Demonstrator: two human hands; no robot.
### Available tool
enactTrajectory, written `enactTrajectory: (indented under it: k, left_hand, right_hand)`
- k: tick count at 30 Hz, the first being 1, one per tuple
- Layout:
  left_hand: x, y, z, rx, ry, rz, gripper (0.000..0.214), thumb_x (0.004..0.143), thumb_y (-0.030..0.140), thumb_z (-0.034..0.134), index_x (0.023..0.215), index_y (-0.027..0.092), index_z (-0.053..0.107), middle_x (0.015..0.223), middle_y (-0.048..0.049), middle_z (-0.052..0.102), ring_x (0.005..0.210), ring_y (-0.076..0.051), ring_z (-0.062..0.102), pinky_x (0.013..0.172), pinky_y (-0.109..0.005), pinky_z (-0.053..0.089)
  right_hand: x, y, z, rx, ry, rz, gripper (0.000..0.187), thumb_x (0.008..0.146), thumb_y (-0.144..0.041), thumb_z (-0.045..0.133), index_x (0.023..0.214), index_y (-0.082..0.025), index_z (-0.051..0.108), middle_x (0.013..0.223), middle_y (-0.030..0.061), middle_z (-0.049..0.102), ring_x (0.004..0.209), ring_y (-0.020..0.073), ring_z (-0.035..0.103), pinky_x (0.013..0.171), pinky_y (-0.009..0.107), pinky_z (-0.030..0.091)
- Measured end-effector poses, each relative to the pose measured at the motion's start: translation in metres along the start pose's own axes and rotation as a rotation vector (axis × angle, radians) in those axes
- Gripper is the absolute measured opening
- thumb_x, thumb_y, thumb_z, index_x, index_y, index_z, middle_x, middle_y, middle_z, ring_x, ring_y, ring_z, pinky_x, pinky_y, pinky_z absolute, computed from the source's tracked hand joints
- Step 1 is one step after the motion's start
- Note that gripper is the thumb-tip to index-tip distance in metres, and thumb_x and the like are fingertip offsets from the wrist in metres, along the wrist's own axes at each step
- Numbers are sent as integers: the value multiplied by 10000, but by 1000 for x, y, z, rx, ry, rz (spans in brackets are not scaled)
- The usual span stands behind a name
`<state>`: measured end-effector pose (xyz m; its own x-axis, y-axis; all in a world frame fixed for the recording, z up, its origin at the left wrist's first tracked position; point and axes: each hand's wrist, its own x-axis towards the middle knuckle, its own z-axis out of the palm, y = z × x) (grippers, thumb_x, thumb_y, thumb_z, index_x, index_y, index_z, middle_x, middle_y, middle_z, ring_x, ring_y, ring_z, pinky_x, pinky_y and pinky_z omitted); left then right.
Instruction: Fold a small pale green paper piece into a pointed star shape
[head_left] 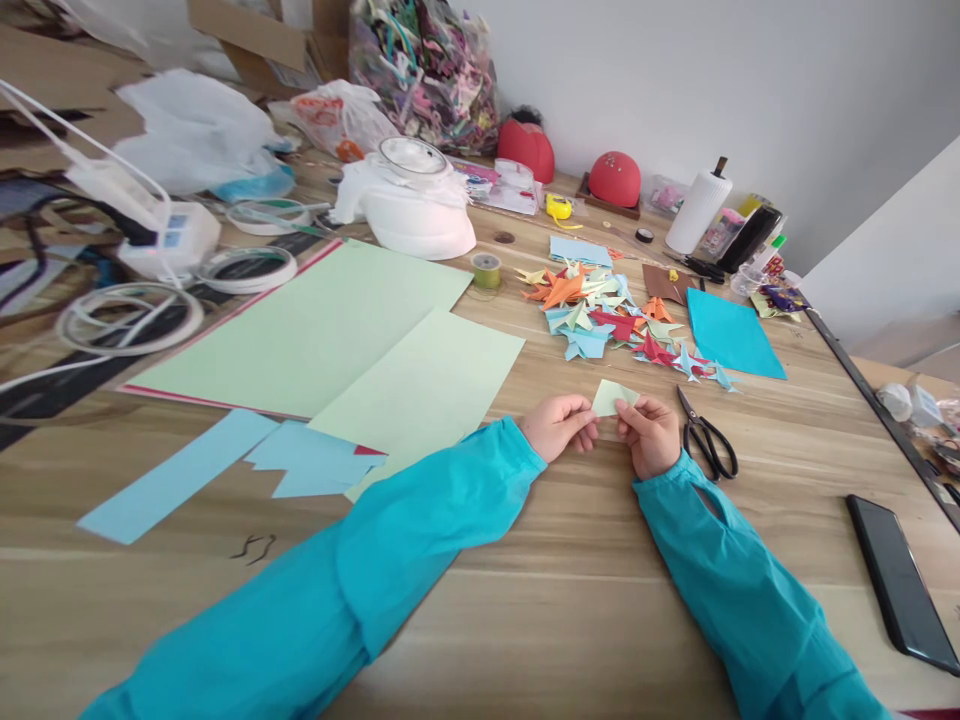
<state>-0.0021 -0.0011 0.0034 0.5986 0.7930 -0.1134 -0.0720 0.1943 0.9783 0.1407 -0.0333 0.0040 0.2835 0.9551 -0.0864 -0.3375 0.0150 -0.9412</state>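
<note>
Your left hand (556, 425) and right hand (654, 436) meet a little right of the frame's centre. Their fingers are curled in and pinch a small pale green paper piece (611, 397) between them: the left grips its left edge, the right its lower right edge. Whether the piece rests on the table or hangs just over it is not clear. Both arms wear teal sleeves (420, 530) that run in from the bottom edge.

The table (570, 610), of pale wood, fills nearly the whole frame. Left of centre lies a large pale green sheet (300, 330). A second green sheet (427, 385), smaller, overlaps its lower right corner and reaches down to your left sleeve. At lower left, a long light blue strip (176, 475) lies beside a jagged light blue offcut (311, 460). A white lidded pot (412, 205) stands at upper centre. Right of centre a teal sheet (731, 335) lies flat. Just left of it, above your hands, spreads a heap of folded paper shapes (600, 315) in orange, red, blue and green. A black phone (900, 585) lies at lower right, well apart from the hands. Black scissors (709, 440) lie just beside your right hand, on its right, blades together. A small green thread spool (486, 270) stands between the pot and the heap.
</note>
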Motion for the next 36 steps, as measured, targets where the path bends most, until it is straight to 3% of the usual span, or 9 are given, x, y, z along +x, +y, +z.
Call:
enactTrajectory:
  k: [16, 24, 36]
  left_hand:
    - [-1, 4, -2, -146, 30, -82, 154, 729, 242, 553, 679, 101, 517, 569, -32, 610, 479, -117, 580, 471, -232, 458]
    - [-4, 3, 6, 100, 68, -12, 247, 653, 325, 651, 665, 98, 555, 510, 4, 568, 441, -83, 529, 421, -196, 426]
    - [-3, 4, 4, 44, 44, -41, 289, 649, 367, 653, 634, 90, 571, 511, -16, 588, 430, -88, 539, 408, -196, 431]
  right_hand:
    - [1, 0, 0, -19, 35, -16, 253, 494, -283, 763, 561, -165, 550, 413, -54, 526, 346, 62, 421, 337, 191, 292]
    - [-2, 5, -3, -176, -115, -82, 221, 578, -295, 730, 554, -158, 558, 377, -44, 540, 315, 65, 420, 324, 191, 273]
    - [-2, 7, -5, -193, -173, -69, 216, 603, -325, 713, 581, -159, 575, 403, -35, 561, 338, 83, 464, 341, 198, 325]
